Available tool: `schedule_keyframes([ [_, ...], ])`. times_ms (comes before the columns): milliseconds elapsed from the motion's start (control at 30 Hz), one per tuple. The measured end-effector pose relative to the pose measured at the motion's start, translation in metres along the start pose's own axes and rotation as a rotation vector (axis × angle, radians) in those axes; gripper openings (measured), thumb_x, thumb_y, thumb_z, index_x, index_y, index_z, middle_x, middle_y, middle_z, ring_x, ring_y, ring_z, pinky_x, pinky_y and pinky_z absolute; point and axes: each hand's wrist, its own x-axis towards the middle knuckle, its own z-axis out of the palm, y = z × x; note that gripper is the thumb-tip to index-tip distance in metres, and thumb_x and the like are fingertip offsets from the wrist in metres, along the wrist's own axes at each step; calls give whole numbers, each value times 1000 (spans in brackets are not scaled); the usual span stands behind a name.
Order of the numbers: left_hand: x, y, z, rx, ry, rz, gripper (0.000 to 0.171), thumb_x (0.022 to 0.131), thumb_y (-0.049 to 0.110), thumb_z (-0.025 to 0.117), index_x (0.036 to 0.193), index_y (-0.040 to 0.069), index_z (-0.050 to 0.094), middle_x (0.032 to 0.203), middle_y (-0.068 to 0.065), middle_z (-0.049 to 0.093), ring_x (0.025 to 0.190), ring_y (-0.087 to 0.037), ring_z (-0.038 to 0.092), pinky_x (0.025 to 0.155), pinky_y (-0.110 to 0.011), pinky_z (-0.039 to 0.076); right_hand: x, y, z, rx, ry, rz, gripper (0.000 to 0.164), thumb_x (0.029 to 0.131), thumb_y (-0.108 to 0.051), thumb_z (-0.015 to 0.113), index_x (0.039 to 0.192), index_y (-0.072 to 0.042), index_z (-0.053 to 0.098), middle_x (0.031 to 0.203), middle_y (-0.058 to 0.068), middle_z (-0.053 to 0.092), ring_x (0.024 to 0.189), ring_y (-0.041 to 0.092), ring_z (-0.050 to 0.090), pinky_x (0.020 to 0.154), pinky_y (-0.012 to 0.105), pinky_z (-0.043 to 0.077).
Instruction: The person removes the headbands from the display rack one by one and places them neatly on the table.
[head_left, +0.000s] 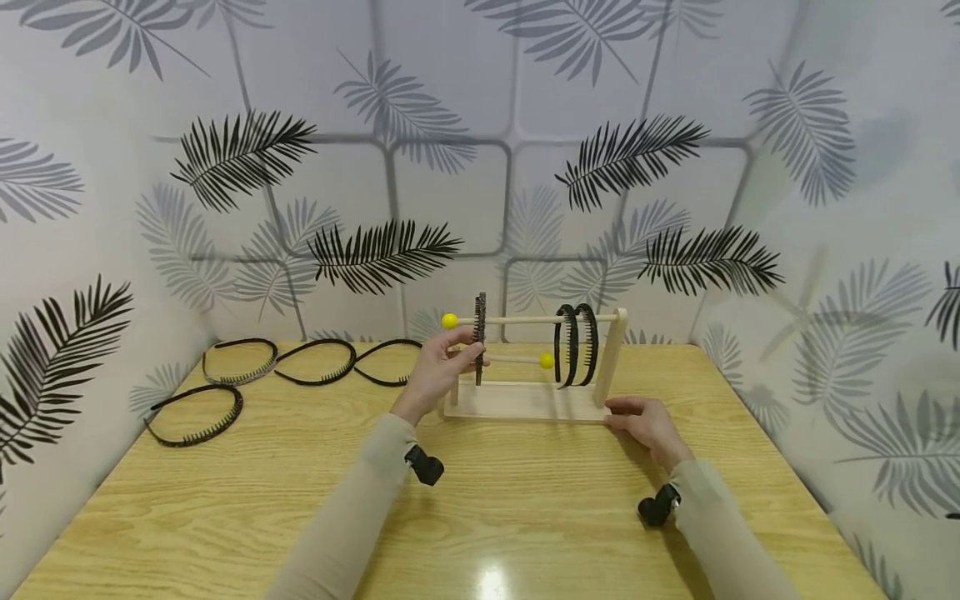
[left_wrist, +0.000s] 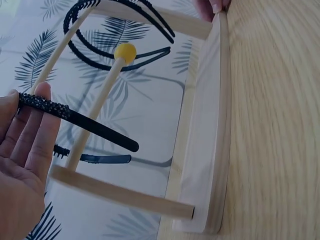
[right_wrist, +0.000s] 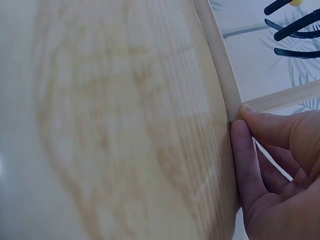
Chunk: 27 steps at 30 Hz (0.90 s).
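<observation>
A wooden stand (head_left: 525, 403) carries two rods, each tipped with a yellow ball. My left hand (head_left: 438, 371) pinches a black headband (left_wrist: 95, 127) with a sparkly, stone-covered stretch between thumb and fingers. This headband is upright near the upper rod's left end, and in the left wrist view the lower rod passes between its two ends. Farther right, two black toothed headbands (head_left: 573, 346) hang on the upper rod (head_left: 517, 320). At the base's right end, my right hand (head_left: 647, 427) grips the corner with thumb and fingers; the right wrist view shows the index finger against the edge.
Several more headbands lie on the wooden table (head_left: 525, 508) to the left, among them a dark one (head_left: 238, 408) nearest the front and a grey-toned one (head_left: 258, 377) behind it. A leaf-patterned wall covering (head_left: 465, 192) encloses the back and sides.
</observation>
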Motion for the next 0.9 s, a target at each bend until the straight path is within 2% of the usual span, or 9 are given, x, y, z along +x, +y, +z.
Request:
schedule_keyframes([
  [200, -4, 0, -16, 28, -17, -38, 33, 101, 12, 56, 129, -4, 57, 120, -20, 55, 107, -41, 66, 92, -36, 55, -2, 0, 0, 0, -4, 2, 43, 95, -14, 65, 135, -1, 58, 137, 22, 56, 123, 32, 54, 93, 34, 52],
  [300, -6, 0, -25, 58, -11, -57, 32, 101, 13, 56, 128, -4, 57, 122, -20, 54, 107, -40, 66, 92, -36, 55, -2, -1, 0, -4, -5, 0, 43, 95, -14, 65, 135, -2, 58, 137, 21, 56, 124, 32, 53, 95, 36, 51],
  [400, -7, 2, -32, 59, -12, -55, 28, 101, 12, 55, 124, -4, 58, 121, -21, 54, 108, -46, 63, 92, -37, 55, -2, -1, -1, -9, -8, -6, 43, 96, -15, 65, 136, -1, 57, 137, 22, 56, 124, 32, 53, 96, 38, 51],
  [533, -8, 3, -41, 49, -17, -48, 31, 101, 11, 55, 128, -5, 56, 118, -18, 54, 108, -47, 61, 92, -36, 55, -2, -2, -1, -9, -7, -3, 43, 95, -14, 65, 136, -2, 57, 137, 22, 56, 123, 32, 54, 96, 37, 51],
  [600, -9, 3, -44, 45, -15, -49, 32, 101, 12, 54, 129, -4, 56, 116, -18, 54, 106, -43, 62, 91, -34, 55, -2, -1, 0, -9, -4, -4, 43, 95, -14, 65, 135, -1, 58, 137, 22, 57, 123, 32, 54, 95, 36, 52],
  [667, -10, 3, -47, 52, -19, -47, 32, 102, 14, 53, 130, -3, 56, 115, -19, 56, 101, -36, 62, 83, -29, 54, -2, -1, 0, -11, -3, -8, 43, 95, -14, 65, 135, -1, 57, 136, 22, 57, 123, 33, 54, 95, 36, 52],
  [733, -10, 2, -50, 55, -27, -39, 32, 103, 16, 52, 128, -2, 57, 113, -21, 58, 96, -30, 64, 83, -29, 51, -2, -1, 0, -10, 1, -8, 43, 95, -14, 65, 135, -1, 58, 136, 22, 57, 123, 33, 54, 95, 36, 52],
  [833, -11, 0, -52, 54, -28, -26, 29, 103, 18, 52, 125, 0, 59, 107, -15, 62, 90, -17, 62, 89, -37, 51, -1, 0, 0, -10, 4, -12, 43, 95, -14, 65, 135, 0, 58, 136, 22, 57, 122, 33, 55, 94, 35, 52],
  [900, -11, -1, -53, 34, -26, -23, 28, 103, 18, 52, 123, 0, 59, 100, -9, 63, 88, -12, 62, 99, -47, 48, -1, 0, 0, -4, 4, -14, 43, 95, -13, 65, 135, 0, 58, 135, 23, 57, 121, 32, 55, 93, 33, 53],
])
